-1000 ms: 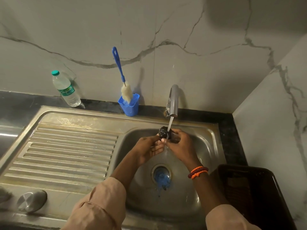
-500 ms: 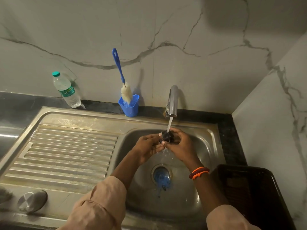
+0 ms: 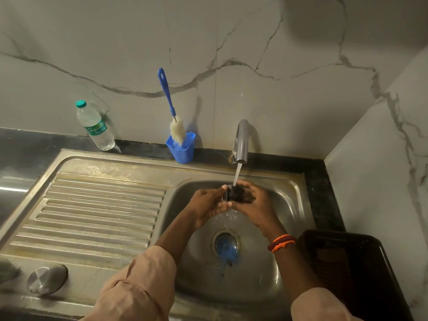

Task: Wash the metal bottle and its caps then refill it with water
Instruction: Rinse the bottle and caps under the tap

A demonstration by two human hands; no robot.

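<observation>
Under the tap [image 3: 240, 142], over the sink [image 3: 294, 205] basin: one small black cap [image 3: 235, 194], gripped between left hand [image 3: 208, 205] and right hand [image 3: 257, 202], both curled round it so the stream [image 3: 236, 174] rinses it. Metal lid [image 3: 47, 279] on the drainer's near left corner, set aside. Bottle brush [image 3: 172, 112] stands in a blue cup [image 3: 181, 147] at the counter's back edge, within reach. Metal bottle not identifiable

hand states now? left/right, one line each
Left hand: fingers curled on the black cap, under the tap stream.
Right hand: also gripping the black cap from the other side.
</observation>
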